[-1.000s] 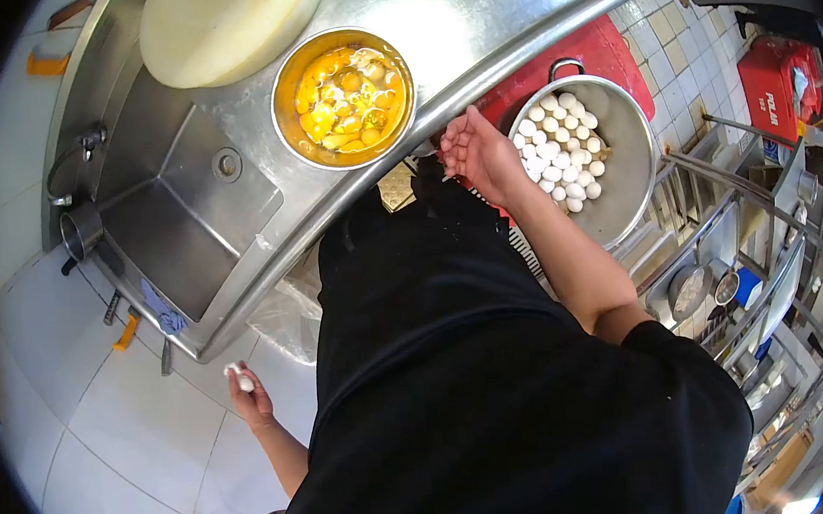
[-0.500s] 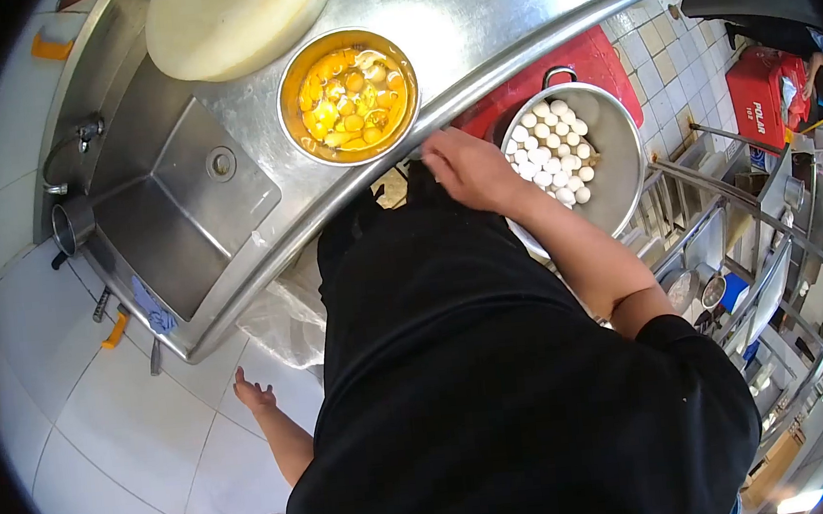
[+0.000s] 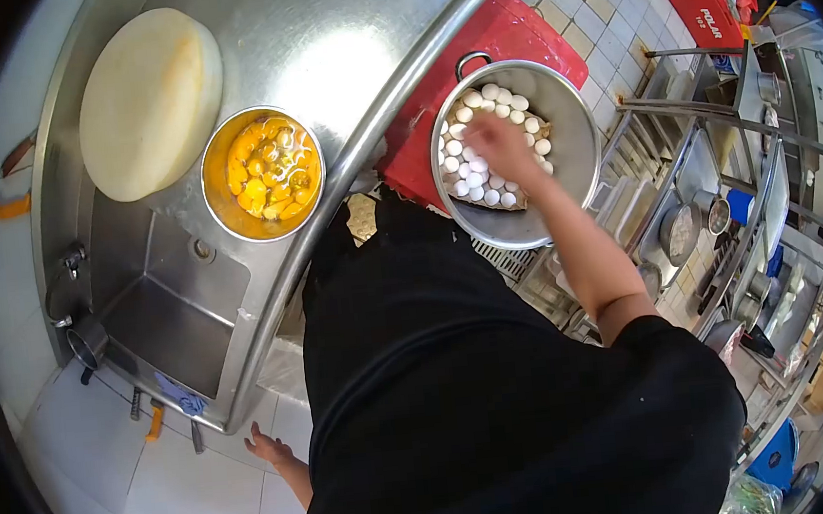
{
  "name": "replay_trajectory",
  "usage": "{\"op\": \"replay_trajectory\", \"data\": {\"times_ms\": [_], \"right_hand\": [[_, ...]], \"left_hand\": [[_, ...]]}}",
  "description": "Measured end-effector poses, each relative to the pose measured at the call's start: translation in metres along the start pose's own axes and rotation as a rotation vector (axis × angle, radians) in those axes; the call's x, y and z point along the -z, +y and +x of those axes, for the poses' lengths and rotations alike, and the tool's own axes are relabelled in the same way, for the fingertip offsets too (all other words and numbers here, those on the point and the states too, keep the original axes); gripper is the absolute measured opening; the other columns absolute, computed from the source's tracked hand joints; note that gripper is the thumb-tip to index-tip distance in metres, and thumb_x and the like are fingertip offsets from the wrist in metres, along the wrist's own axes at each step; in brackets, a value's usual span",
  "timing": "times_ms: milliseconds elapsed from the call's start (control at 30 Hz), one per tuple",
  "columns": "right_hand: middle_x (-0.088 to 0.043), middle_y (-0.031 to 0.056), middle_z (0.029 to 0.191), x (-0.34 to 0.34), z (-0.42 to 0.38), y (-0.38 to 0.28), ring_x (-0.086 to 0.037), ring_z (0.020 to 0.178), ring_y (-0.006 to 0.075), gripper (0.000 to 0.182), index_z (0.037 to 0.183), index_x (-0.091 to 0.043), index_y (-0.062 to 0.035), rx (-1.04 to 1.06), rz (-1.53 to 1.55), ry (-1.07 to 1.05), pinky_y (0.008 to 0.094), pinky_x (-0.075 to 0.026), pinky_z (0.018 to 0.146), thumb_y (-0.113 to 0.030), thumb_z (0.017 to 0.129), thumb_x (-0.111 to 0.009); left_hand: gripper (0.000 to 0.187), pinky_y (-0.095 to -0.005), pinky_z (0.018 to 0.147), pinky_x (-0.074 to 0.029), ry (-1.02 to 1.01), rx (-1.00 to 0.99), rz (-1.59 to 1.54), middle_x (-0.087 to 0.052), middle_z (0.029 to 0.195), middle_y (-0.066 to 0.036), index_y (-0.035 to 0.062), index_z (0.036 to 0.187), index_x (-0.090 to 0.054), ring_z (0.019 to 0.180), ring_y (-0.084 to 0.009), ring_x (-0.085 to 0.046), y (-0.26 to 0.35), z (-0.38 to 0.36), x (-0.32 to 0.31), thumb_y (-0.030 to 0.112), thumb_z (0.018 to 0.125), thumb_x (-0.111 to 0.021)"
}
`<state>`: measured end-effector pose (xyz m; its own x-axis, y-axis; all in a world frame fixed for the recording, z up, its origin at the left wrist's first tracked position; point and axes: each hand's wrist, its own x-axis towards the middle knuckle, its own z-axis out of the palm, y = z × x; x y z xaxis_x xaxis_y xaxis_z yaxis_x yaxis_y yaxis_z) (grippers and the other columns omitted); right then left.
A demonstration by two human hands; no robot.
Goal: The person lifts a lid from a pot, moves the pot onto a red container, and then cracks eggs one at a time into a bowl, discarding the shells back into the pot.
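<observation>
My right hand [image 3: 500, 145] is over the white eggs [image 3: 493, 197] in a large metal pot [image 3: 573, 150]. Its fingers are blurred among the eggs, so whether it grips one cannot be made out. My left hand [image 3: 269, 446] hangs low beside my body below the sink corner, fingers apart and holding nothing. On the counter edge stands a metal bowl [image 3: 214, 188] with many cracked eggs [image 3: 272, 176], yolks and whites together.
A thick round white board [image 3: 146, 104] lies on the steel counter [image 3: 312, 16] beside the sink [image 3: 168, 327]. The pot stands by a red surface [image 3: 539, 40]. Metal racks [image 3: 712, 113] with pans are on the right, and a red cooler box [image 3: 703, 11] is further off.
My right hand has moved from the counter edge into the pot, over the eggs. The view has turned, so the bowl and board appear further left. My left hand still hangs open.
</observation>
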<state>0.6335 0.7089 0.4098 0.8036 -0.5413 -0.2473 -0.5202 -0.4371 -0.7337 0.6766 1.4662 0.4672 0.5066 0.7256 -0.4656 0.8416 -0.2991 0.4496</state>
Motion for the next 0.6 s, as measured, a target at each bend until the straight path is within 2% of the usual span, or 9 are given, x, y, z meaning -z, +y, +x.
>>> {"op": "replay_trajectory", "data": {"times_ms": [33, 100, 133, 200, 233, 300, 333, 467, 600], "right_hand": [[-0.071, 0.0168, 0.097, 0.017, 0.0, 0.036, -0.07, 0.088, 0.0248, 0.033, 0.109, -0.062, -0.0046, -0.263, 0.123, 0.082, 0.037, -0.054, 0.076, -0.028, 0.087, -0.07], [-0.069, 0.02, 0.106, 0.026, 0.001, 0.117, -0.068, 0.097, 0.0294, 0.048, 0.119, -0.059, -0.0048, -0.534, -0.121, 0.109, 0.0388, -0.053, 0.084, -0.035, 0.084, -0.072], [-0.069, 0.02, 0.106, 0.015, 0.0, 0.151, -0.068, 0.097, 0.0294, 0.048, 0.119, -0.059, -0.0048, -0.535, -0.114, 0.107, 0.0388, -0.053, 0.084, -0.035, 0.084, -0.072], [-0.068, 0.0212, 0.107, -0.016, -0.006, 0.199, -0.065, 0.103, 0.0329, 0.059, 0.126, -0.055, -0.0047, -0.635, -0.166, -0.074, 0.0411, -0.05, 0.092, -0.04, 0.081, -0.072], [-0.064, 0.0228, 0.116, -0.034, -0.011, 0.213, -0.061, 0.111, 0.039, 0.067, 0.134, -0.048, -0.0046, -0.489, -0.304, -0.1, 0.0433, -0.048, 0.097, -0.04, 0.082, -0.071], [-0.049, 0.0262, 0.137, -0.067, -0.012, 0.193, -0.056, 0.116, 0.0447, 0.063, 0.137, -0.044, -0.006, -0.546, -0.661, -0.213, 0.0438, -0.047, 0.099, -0.032, 0.084, -0.067], [-0.032, 0.0282, 0.145, -0.074, -0.015, 0.17, -0.056, 0.113, 0.0472, 0.063, 0.139, -0.041, -0.0068, -0.775, -0.254, -0.031, 0.0441, -0.046, 0.101, -0.02, 0.082, -0.064], [-0.038, 0.0255, 0.131, -0.085, -0.031, 0.143, -0.056, 0.111, 0.0454, 0.056, 0.132, -0.046, -0.0071, -0.739, -0.103, 0.201, 0.0439, -0.046, 0.099, -0.005, 0.078, -0.062], [-0.037, 0.0242, 0.131, -0.102, -0.051, 0.17, -0.048, 0.117, 0.0413, 0.051, 0.127, -0.049, -0.0068, -0.498, -0.159, 0.352, 0.0442, -0.044, 0.101, -0.01, 0.08, -0.066]], "left_hand": [[0.095, -0.0618, 0.108, -0.024, -0.041, -0.036, 0.044, -0.038, 0.15, -0.016, 0.0149, 0.154, -0.017, 0.139, -0.0377, -0.031, -0.004, 0.008, 0.007, 0.036, 0.079, -0.07], [0.094, -0.0616, 0.108, -0.024, -0.001, 0.045, 0.047, -0.039, 0.149, -0.016, 0.0149, 0.154, -0.018, 0.138, -0.037, -0.031, 0.018, -0.004, 0.006, 0.036, 0.079, -0.07], [0.094, -0.0615, 0.107, -0.024, 0.039, 0.138, 0.031, -0.04, 0.148, -0.016, 0.0148, 0.154, -0.018, 0.138, -0.0362, -0.032, 0.026, -0.013, 0.004, 0.036, 0.079, -0.07], [0.093, -0.0616, 0.106, -0.025, -0.006, 0.103, 0.018, -0.039, 0.148, -0.015, 0.0144, 0.154, -0.018, 0.138, -0.0362, -0.032, 0.029, 0.001, 0.011, 0.036, 0.08, -0.07], [0.092, -0.0617, 0.106, -0.026, -0.059, 0.067, 0.006, -0.038, 0.148, -0.015, 0.0141, 0.153, -0.018, 0.137, -0.0362, -0.032, 0.029, 0.009, 0.02, 0.036, 0.08, -0.069], [0.09, -0.0619, 0.105, -0.026, -0.031, -0.012, 0.015, -0.036, 0.15, -0.015, 0.0146, 0.153, -0.02, 0.138, -0.0365, -0.031, 0.045, 0.007, 0.022, 0.035, 0.081, -0.07], [0.088, -0.062, 0.105, -0.027, -0.013, -0.083, 0.02, -0.033, 0.152, -0.015, 0.0152, 0.153, -0.021, 0.138, -0.0368, -0.031, 0.057, 0.008, 0.021, 0.034, 0.081, -0.07], [0.084, -0.0575, 0.107, -0.029, -0.055, -0.257, -0.022, -0.024, 0.156, -0.017, 0.0166, 0.152, -0.026, 0.138, -0.037, -0.032, 0.098, 0.007, 0.012, 0.03, 0.083, -0.072], [0.081, -0.0523, 0.104, -0.034, -0.057, -0.342, -0.021, -0.027, 0.153, -0.016, 0.0176, 0.151, -0.026, 0.136, -0.0358, -0.035, 0.126, -0.019, -0.012, 0.03, 0.085, -0.072]]}}
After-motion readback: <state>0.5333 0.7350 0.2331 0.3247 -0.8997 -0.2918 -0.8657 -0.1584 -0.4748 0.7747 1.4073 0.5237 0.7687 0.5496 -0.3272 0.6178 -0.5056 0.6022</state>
